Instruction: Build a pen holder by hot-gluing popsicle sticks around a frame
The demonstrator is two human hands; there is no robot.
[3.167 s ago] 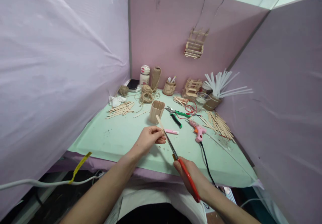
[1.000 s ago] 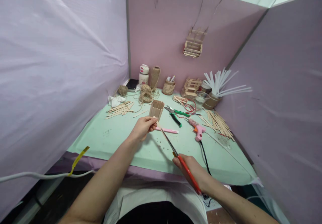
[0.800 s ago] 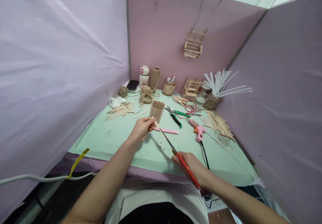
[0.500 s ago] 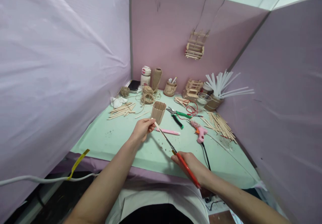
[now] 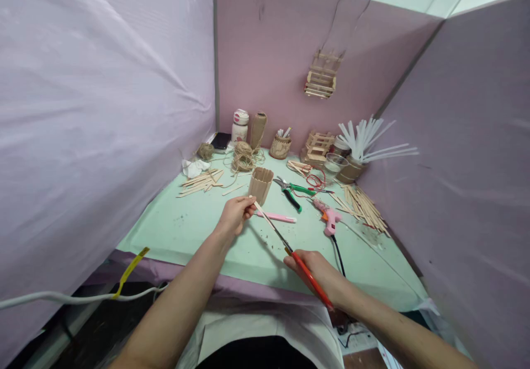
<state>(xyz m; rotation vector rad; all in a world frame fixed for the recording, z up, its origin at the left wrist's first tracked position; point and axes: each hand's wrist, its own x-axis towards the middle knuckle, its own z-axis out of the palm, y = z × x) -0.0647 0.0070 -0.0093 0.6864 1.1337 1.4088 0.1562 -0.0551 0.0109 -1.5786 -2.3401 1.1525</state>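
My left hand (image 5: 237, 214) pinches a thin wooden craft stick (image 5: 263, 214) near its upper end. Red-handled scissors (image 5: 308, 278) are in my right hand (image 5: 317, 269), their blades running along the stick's lower part; whether they cut into it I cannot tell. Just beyond my left fingers stands a cup made of craft sticks (image 5: 260, 184). A pink pen-shaped tool (image 5: 276, 217) lies on the table behind the stick. Green-handled pliers (image 5: 292, 196) rest to the right of the cup.
A pink glue gun (image 5: 330, 219) with a black cord lies on the right. Loose craft sticks (image 5: 366, 209) are spread beside it, and more sticks (image 5: 201, 182) lie on the left. Twine (image 5: 243, 158), a bottle (image 5: 239, 127) and a holder of white glue sticks (image 5: 351, 169) stand at the back.
Almost nothing differs. My right hand and the scissors have shifted very slightly to the right; the stick stays in my left fingers.
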